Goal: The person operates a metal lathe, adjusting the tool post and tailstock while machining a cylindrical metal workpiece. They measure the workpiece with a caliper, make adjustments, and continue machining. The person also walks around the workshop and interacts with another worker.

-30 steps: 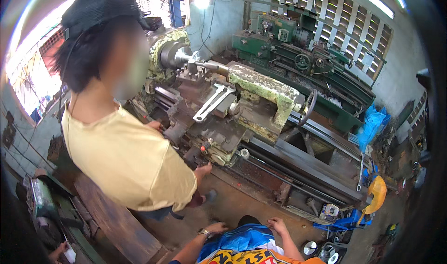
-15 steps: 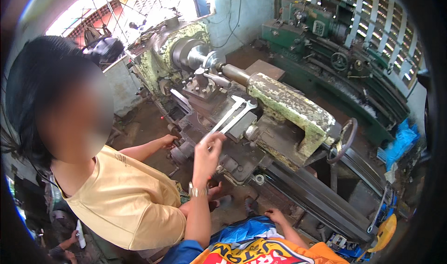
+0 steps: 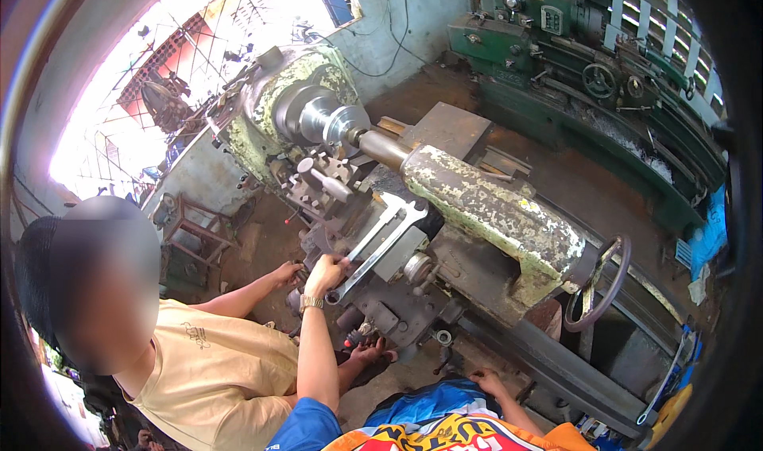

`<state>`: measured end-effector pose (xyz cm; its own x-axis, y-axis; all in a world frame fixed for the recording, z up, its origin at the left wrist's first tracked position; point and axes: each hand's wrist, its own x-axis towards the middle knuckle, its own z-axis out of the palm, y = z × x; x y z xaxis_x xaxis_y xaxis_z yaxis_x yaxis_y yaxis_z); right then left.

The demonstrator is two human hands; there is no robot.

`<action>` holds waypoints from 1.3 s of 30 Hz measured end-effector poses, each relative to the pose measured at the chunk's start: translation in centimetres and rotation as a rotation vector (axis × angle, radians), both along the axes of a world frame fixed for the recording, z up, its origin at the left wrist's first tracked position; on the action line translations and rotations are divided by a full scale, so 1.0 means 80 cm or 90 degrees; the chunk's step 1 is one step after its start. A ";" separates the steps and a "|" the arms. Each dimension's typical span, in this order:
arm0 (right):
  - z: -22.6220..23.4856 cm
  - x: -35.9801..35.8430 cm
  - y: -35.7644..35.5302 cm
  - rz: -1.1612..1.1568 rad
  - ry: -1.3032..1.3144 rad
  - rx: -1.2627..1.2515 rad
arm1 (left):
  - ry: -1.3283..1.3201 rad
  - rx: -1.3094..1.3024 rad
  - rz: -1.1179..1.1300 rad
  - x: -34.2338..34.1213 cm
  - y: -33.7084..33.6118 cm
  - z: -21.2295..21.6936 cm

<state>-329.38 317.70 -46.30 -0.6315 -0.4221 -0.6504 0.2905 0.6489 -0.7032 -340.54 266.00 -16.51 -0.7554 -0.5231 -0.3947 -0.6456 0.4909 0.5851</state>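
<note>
Left hand (image 3: 326, 274) closed on the near end of a long spanner (image 3: 373, 248) lying on the lathe carriage (image 3: 401, 292); right hand (image 3: 486, 381) rests open low at the right; recommend a firm grip before lifting.

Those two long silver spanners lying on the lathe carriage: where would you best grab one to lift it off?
Grip a spanner by the lower part of its flat shank, near the ring end, coming from the operator's side. Its open jaw points away up the lathe, and the shank slopes down toward the near edge. The left hand already rests at that lower end; the right hand is low, away from it.
</note>
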 end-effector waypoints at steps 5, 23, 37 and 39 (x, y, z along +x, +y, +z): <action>0.004 -0.005 0.006 -0.023 0.014 0.009 | 0.137 -0.266 -0.072 -0.003 0.000 0.011; 0.188 0.176 -0.017 -0.390 0.027 -0.328 | 0.399 0.386 -0.408 0.292 0.338 0.034; 0.385 0.638 0.051 -1.168 0.546 -0.449 | 0.167 0.378 -1.242 0.628 0.536 -0.053; 0.373 0.711 0.076 -1.260 0.574 -0.389 | 0.102 0.280 -1.367 0.651 0.564 -0.062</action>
